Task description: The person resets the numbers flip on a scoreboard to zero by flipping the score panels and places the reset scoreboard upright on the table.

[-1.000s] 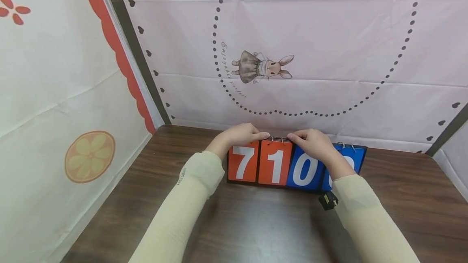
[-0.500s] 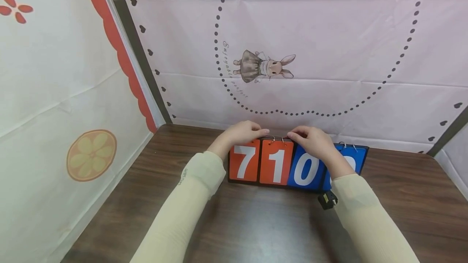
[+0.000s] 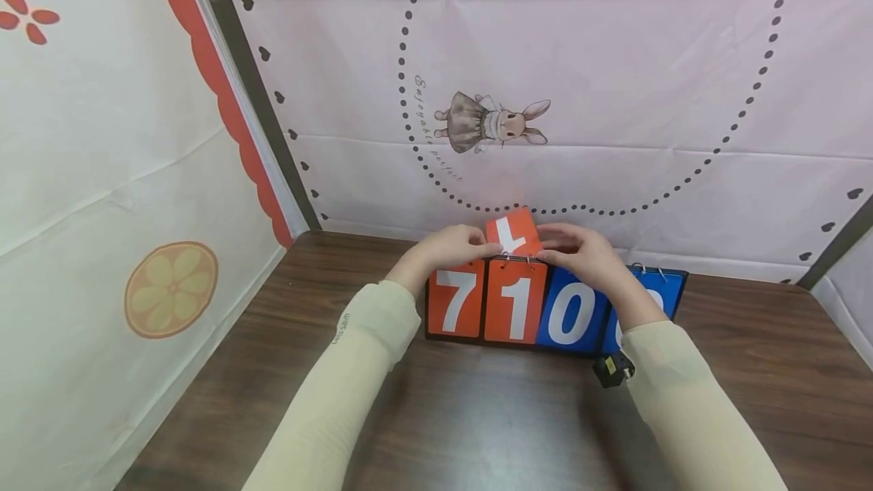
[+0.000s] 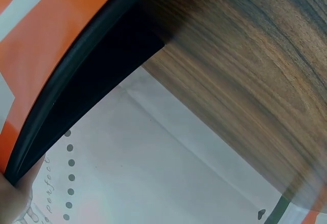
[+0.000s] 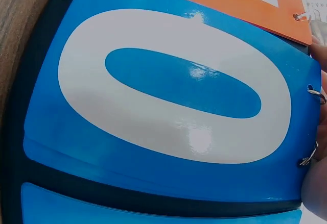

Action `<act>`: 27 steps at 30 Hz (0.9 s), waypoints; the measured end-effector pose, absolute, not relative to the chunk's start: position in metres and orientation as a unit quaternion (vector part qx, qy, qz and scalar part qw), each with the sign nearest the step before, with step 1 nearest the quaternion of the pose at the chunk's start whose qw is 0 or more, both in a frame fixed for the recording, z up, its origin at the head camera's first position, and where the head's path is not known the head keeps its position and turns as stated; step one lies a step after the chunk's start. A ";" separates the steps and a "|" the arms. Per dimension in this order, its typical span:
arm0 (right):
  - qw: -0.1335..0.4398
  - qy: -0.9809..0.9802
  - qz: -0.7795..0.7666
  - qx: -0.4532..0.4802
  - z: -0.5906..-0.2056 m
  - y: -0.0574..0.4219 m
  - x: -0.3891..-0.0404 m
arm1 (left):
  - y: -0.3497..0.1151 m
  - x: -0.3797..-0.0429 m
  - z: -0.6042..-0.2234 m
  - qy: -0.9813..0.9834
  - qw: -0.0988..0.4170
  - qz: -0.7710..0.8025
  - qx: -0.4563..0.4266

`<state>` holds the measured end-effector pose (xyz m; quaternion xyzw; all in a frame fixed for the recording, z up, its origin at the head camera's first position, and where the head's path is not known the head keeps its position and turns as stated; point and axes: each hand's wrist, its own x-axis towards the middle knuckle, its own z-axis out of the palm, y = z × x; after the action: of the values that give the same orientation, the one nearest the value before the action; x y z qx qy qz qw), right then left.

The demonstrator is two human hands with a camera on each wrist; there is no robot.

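Observation:
A flip scoreboard (image 3: 511,347) stands tilted back near the rear of the table, reading red 7 and 1, then blue 0 and a partly covered blue digit. My left hand (image 3: 455,247) grips its top edge above the 7, thumb along the edge and fingers behind. Over the middle rings, a red number card (image 3: 514,231) sticks up, showing part of a white digit. My right hand (image 3: 585,254) holds this card at its right side, thumb low by the ring. The right wrist view shows the blue 0 card (image 5: 184,137) close up, with its metal rings.
The dark wood table (image 3: 464,423) spreads in front of the scoreboard. A pale pink cloth wall (image 3: 614,97) rises right behind it, and a white cloth wall (image 3: 82,142) stands to the left. A small black device (image 3: 612,370) sits by the right cuff.
A red card has come up above the scoreboard's top edge between the hands. My right hand's fingers have spread and lifted slightly. The left hand stays in place.

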<state>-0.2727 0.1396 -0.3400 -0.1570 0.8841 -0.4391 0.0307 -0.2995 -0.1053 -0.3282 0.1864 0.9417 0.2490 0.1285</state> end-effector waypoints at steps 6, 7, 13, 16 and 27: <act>0.026 0.871 -0.468 -0.144 -0.341 0.140 -0.272 | -0.110 -0.299 -0.328 0.918 0.143 0.304 0.209; 0.024 0.871 -0.468 -0.144 -0.342 0.140 -0.272 | -0.111 -0.299 -0.328 0.913 0.143 0.314 0.217; 0.018 0.865 -0.480 -0.142 -0.342 0.141 -0.272 | -0.115 -0.302 -0.331 0.886 0.133 0.362 0.256; 0.019 0.862 -0.487 -0.139 -0.341 0.142 -0.272 | -0.116 -0.303 -0.332 0.879 0.128 0.378 0.261; 0.012 0.870 -0.476 -0.125 -0.340 0.140 -0.270 | -0.116 -0.303 -0.334 0.873 0.110 0.395 0.266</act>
<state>-0.2704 0.1404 -0.3402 -0.1254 0.8705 -0.4758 0.0122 -0.3029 -0.1161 -0.3345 0.2661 0.8726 0.3945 0.1104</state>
